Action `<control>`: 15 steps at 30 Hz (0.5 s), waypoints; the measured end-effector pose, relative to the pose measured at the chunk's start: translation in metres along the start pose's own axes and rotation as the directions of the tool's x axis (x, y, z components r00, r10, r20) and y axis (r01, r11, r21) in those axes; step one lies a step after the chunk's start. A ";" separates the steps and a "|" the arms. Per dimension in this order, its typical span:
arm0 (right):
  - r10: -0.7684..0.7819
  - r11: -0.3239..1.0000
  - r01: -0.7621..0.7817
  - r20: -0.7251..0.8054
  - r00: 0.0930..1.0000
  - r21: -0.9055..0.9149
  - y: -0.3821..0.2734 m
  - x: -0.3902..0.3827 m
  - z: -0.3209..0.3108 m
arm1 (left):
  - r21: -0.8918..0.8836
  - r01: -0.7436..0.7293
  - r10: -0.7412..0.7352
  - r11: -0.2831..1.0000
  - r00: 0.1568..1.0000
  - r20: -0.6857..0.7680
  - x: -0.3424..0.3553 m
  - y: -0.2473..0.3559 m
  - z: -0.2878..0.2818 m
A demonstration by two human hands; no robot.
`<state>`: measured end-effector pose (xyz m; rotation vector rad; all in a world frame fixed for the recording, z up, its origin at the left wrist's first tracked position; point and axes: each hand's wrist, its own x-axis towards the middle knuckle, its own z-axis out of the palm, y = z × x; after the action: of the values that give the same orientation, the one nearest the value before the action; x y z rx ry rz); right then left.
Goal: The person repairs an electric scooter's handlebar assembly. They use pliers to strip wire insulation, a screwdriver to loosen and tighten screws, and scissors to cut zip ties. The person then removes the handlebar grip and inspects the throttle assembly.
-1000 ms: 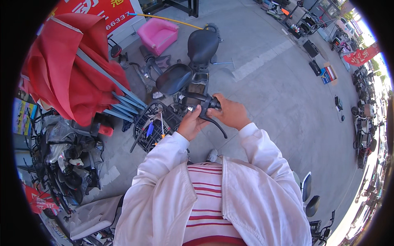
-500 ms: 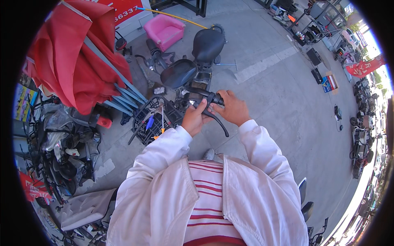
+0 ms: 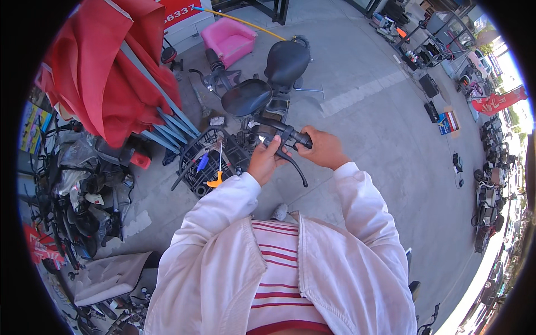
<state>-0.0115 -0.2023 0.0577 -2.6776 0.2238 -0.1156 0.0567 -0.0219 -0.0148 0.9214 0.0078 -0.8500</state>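
Note:
In front of me is a bike with a black seat (image 3: 287, 64) and a dark oval mirror-like part (image 3: 247, 97). My right hand (image 3: 325, 149) is closed around the black handlebar grip (image 3: 303, 139) at its outer end. Just left of it, my left hand (image 3: 264, 163) pinches the black brake lever (image 3: 298, 169) near its pivot, thumb on top; its other fingers are partly hidden under the lever. The bike's black wire basket (image 3: 187, 162) sits left of my left hand. Inside it lie an orange-handled screwdriver (image 3: 214, 180) and a blue object (image 3: 202, 162).
A folded red canopy (image 3: 106, 72) with grey poles stands at the left, above a heap of black parts (image 3: 84, 195). A pink armchair (image 3: 229, 42) and a yellow pole (image 3: 245, 22) are farther off. Parked bikes (image 3: 488, 190) line the right side.
My right hand has shifted slightly right along the grip, uncovering more of its black surface. My left hand stays at the lever. The whole view has shifted a little.

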 end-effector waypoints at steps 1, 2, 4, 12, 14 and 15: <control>-0.002 1.000 0.001 0.022 1.000 0.016 0.001 0.001 -0.002 | -0.005 0.000 0.000 1.000 1.000 0.008 0.000 -0.001 -0.002; -0.001 1.000 0.001 0.028 1.000 0.016 0.000 0.003 -0.002 | -0.011 0.000 0.000 1.000 1.000 0.016 0.001 -0.004 -0.004; 0.001 1.000 -0.001 0.041 0.999 0.011 0.000 0.003 -0.004 | -0.091 0.035 -0.031 0.995 0.999 0.040 -0.002 -0.002 -0.008; 0.018 0.999 -0.018 -0.013 1.000 0.035 -0.005 0.003 0.005 | -0.416 -0.008 0.002 0.909 1.000 -0.015 0.006 -0.002 -0.063; 0.019 0.999 -0.019 -0.008 1.000 0.035 -0.009 0.002 0.008 | -0.425 -0.032 0.067 0.905 0.995 0.068 0.012 -0.004 -0.068; 0.033 0.999 -0.033 -0.006 0.999 0.028 -0.009 0.003 0.008 | -0.455 -0.027 0.075 0.890 0.993 0.087 0.016 -0.001 -0.064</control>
<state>-0.0064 -0.1915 0.0547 -2.6446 0.2663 -0.1170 0.0883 0.0127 -0.0616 0.4339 0.0898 -0.7995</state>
